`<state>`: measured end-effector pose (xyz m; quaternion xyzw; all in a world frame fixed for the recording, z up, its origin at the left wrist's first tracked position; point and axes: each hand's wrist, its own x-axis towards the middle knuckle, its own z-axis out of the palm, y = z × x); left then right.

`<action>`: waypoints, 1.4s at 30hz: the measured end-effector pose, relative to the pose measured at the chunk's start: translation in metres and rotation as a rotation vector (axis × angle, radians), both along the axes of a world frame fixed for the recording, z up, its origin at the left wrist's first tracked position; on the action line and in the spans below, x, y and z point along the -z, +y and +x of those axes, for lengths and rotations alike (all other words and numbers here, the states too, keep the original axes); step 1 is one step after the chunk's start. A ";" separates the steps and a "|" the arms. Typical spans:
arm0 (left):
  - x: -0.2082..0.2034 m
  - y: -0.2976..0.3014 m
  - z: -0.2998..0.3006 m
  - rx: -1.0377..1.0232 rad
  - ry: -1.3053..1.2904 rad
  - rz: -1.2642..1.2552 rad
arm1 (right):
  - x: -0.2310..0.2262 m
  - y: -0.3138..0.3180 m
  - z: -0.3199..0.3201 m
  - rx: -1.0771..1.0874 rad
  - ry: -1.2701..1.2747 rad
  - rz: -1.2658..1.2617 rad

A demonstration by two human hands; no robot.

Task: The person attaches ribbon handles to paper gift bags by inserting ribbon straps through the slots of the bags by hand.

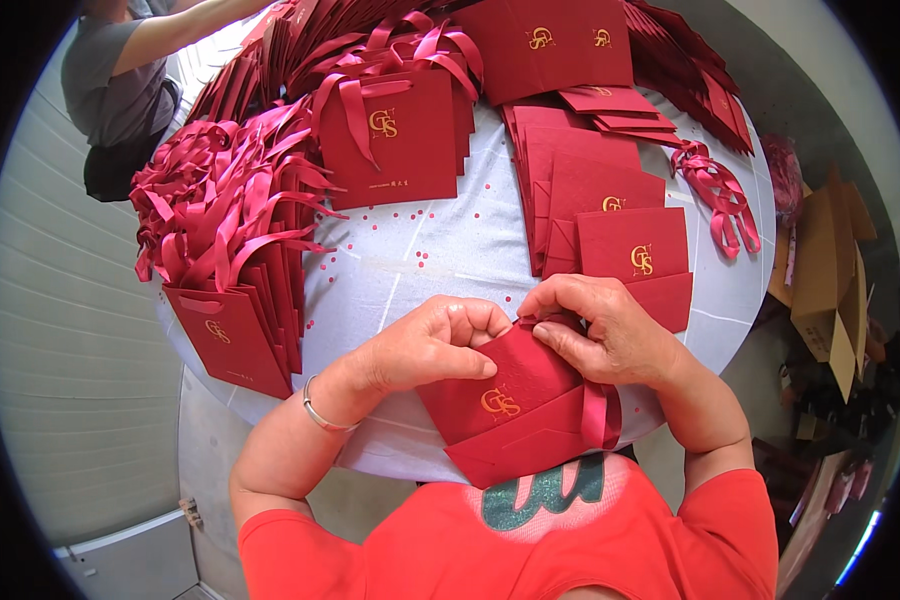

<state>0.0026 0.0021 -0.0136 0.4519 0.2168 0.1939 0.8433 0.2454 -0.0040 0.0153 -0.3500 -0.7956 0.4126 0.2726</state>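
A flat red paper gift bag (515,400) with a gold emblem lies at the table's near edge, its folded bottom toward me. My left hand (450,340) pinches the bag's top edge between thumb and curled fingers. Close beside it, my right hand (600,325) grips the same edge, thumb pressed against the fingers. A pink ribbon (595,415) hangs below my right hand over the bag's right side. Whether the ribbon passes through the bag's edge is hidden by my fingers.
Flat red bags (635,245) overlap just beyond my right hand. Ribboned bags (235,335) stand packed at the left, with more ribboned bags (390,140) behind. Loose ribbons (720,195) lie at the right. Small red dots speckle the white tablecloth (400,240). A person (120,80) stands at the far left; cardboard boxes (830,280) sit right.
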 end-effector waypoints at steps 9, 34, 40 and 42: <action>0.000 -0.004 0.001 -0.145 0.046 -0.035 | 0.001 0.003 -0.001 0.036 0.033 0.054; -0.002 -0.007 0.005 -0.279 0.354 0.136 | 0.016 -0.006 -0.013 0.016 -0.010 0.546; -0.001 -0.009 0.004 -0.294 0.373 0.189 | 0.017 -0.009 -0.016 0.056 -0.027 0.540; -0.002 -0.009 0.004 -0.298 0.373 0.184 | 0.018 -0.009 -0.016 0.064 -0.032 0.518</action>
